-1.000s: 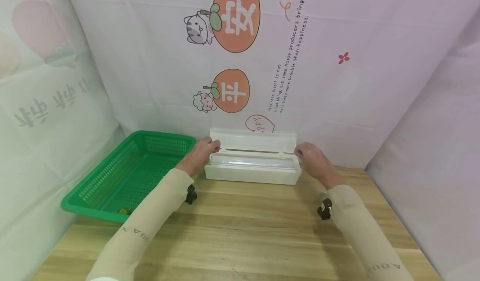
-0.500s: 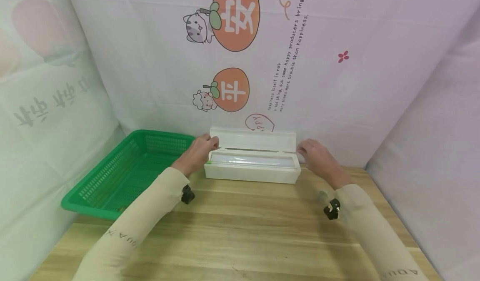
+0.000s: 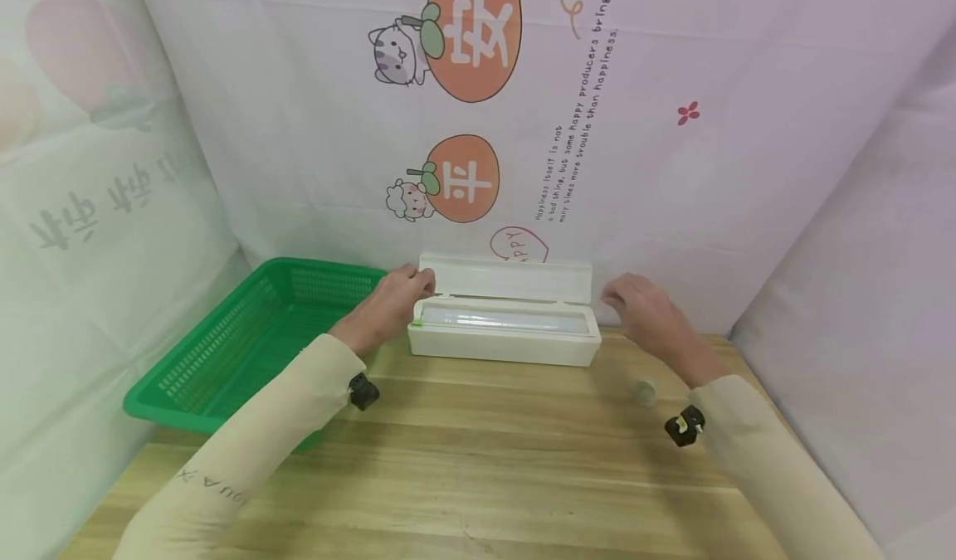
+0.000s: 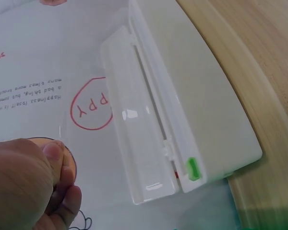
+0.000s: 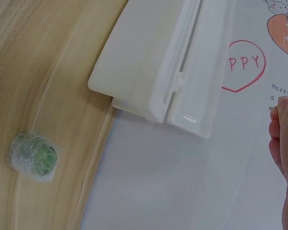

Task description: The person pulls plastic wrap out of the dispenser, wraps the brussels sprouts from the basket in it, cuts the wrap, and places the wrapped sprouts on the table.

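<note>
A white cling film dispenser (image 3: 504, 343) stands at the back of the table, its lid (image 3: 511, 280) raised and a shiny film roll (image 3: 500, 319) inside. Off its left end, my left hand (image 3: 392, 301) pinches with curled fingers what looks like clear cling film, barely visible. My right hand (image 3: 648, 318), beyond the right end, pinches likewise at the film's other side. Fingertips of the left hand (image 4: 53, 177) are pressed together in the left wrist view. Only part of the right hand (image 5: 285, 139) appears in the right wrist view. A green slide tab (image 4: 193, 168) sits at the dispenser's left end.
At left is a green perforated basket (image 3: 202, 421), partly behind my left arm. A small green item wrapped in clear film (image 5: 33, 157) lies on the wooden table (image 3: 478, 460) near my right wrist. White printed cloth (image 3: 657, 187) walls the back and sides.
Both hands have moved slightly apart and up from the dispenser's ends, the right one outward to the right. The small wrapped item has come into fuller view. The dispenser stays put.
</note>
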{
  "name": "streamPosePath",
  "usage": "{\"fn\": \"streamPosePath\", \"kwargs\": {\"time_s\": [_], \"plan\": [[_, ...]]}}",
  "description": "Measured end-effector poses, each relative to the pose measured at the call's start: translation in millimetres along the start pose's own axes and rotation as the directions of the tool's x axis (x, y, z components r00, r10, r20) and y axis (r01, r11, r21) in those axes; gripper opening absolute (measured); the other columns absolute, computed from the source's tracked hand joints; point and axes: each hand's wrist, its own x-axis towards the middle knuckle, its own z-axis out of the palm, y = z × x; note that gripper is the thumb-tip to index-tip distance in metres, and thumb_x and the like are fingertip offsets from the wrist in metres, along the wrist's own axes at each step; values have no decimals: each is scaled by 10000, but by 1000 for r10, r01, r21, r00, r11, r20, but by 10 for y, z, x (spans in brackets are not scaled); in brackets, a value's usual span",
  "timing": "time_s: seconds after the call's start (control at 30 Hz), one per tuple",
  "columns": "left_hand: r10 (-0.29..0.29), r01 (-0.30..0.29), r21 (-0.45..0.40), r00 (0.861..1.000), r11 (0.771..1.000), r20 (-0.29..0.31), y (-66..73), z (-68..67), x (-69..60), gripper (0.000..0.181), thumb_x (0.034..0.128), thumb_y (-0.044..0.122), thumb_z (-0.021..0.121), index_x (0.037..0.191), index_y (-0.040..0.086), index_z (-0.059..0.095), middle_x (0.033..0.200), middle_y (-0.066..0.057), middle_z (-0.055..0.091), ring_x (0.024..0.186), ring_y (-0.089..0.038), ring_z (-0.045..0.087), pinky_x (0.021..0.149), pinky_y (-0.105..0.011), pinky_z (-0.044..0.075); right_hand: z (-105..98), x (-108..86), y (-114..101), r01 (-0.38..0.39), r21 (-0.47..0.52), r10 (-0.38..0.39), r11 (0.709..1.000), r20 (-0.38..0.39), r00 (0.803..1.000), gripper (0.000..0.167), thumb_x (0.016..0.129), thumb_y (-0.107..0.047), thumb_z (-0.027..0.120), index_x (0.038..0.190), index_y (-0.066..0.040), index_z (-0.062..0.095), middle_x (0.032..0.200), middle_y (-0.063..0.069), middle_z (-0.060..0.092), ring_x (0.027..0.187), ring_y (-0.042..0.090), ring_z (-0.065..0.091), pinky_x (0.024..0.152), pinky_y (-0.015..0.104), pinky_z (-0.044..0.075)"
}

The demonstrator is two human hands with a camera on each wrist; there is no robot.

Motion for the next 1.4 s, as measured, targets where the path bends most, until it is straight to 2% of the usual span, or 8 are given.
{"fn": "streamPosePath", "kwargs": {"time_s": [0.17, 0.3, 0.67, 0.87, 1.0, 1.13, 1.23, 1.4], "plan": [[27, -27, -10, 1000, 1000, -11, 50, -90, -40, 108, 1058, -6, 576, 1010, 85, 607, 949, -67, 593, 884, -202, 513, 765, -315, 500, -115, 1, -56, 28, -17, -28, 999, -30, 999, 75, 957, 60, 689, 1025, 33, 703, 976, 160, 738, 942, 342, 702, 831, 497, 630], [24, -25, -32, 1000, 999, -12, 88, -173, -80, 116, 1071, 5, 556, 1025, 82, 630, 976, -75, 630, 906, -206, 562, 785, -333, 544, -197, 4, -96, 44, -37, -46, 998, -46, 998, 80, 952, 65, 691, 1027, 35, 693, 969, 158, 731, 934, 336, 701, 817, 491, 630], [57, -57, -22, 998, 998, -6, 208, -379, -203, 180, 969, -75, 687, 1054, 78, 647, 1012, -85, 665, 986, -221, 633, 829, -354, 604, -445, -5, -201, 122, -49, -126, 991, -104, 986, 136, 902, 105, 721, 1012, 31, 689, 950, 143, 727, 904, 314, 700, 778, 464, 630], [80, -81, -40, 996, 996, -30, 274, -478, -284, 53, 1027, 26, 650, 1013, 77, 656, 941, -63, 649, 916, -209, 609, 777, -325, 573, -584, 2, -263, 169, -77, -179, 983, -134, 975, 173, 864, 113, 752, 996, 18, 692, 929, 125, 733, 872, 296, 711, 740, 452, 635], [95, -97, -54, 994, 994, -49, 319, -530, -340, 69, 1041, 50, 631, 985, 83, 654, 915, -49, 640, 885, -202, 595, 756, -313, 562, -658, -4, -295, 201, -89, -213, 976, -157, 964, 206, 828, 128, 775, 979, 14, 694, 913, 120, 733, 856, 291, 714, 729, 447, 634], [113, -117, -67, 992, 991, -62, 373, -567, -414, 81, 1032, 33, 637, 971, 83, 657, 922, -50, 644, 876, -206, 590, 760, -316, 568, -718, -17, -307, 255, -95, -269, 962, -183, 946, 194, 814, 134, 769, 957, 26, 694, 904, 131, 727, 852, 296, 709, 743, 431, 619], [139, -144, -75, 988, 987, -67, 424, -549, -503, 83, 1023, 28, 645, 961, 81, 658, 922, -51, 654, 860, -193, 586, 760, -310, 576, -739, -69, -322, 305, -99, -320, 947, -208, 925, 36, 969, 18, 683, 935, 29, 691, 871, 129, 713, 825, 294, 692, 729, 428, 595], [220, -229, -97, 971, 969, -96, 460, -349, -693, 90, 1005, 38, 663, 929, 87, 657, 879, -30, 655, 813, -127, 572, 723, -251, 581, -713, -227, -373, 399, -133, -420, 907, -243, 874, 434, 1148, -236, 437, 889, 4, 690, 820, 97, 697, 757, 255, 673, 672, 394, 580]]}}
